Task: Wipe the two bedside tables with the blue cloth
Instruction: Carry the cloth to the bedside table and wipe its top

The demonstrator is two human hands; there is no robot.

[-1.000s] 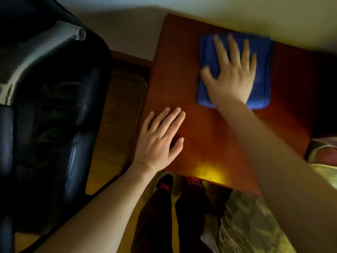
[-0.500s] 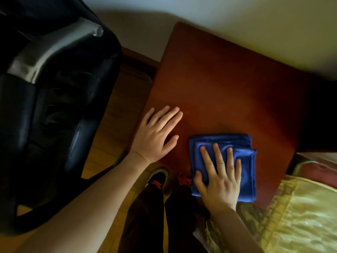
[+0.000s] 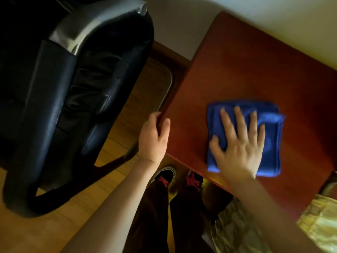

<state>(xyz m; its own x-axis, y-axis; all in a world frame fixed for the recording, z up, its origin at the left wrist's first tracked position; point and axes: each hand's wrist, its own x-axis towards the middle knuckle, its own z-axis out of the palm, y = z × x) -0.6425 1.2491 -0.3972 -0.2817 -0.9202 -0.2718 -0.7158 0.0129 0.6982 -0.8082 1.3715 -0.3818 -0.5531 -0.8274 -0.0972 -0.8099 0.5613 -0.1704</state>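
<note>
The right hand lies flat, fingers spread wide, pressing the folded blue cloth onto the bedside table; the cloth reaches past the fingertips on every side. The left hand curls loosely at the table's left edge, thumb on top, seemingly clasping it, though blur hides the fingers. Both forearms reach forward.

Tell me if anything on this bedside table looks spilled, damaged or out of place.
Nothing stands out. The table top shows no spill or damage. The folded blue cloth lies flat under the right hand, and the left hand rests at the table's left edge.
</note>
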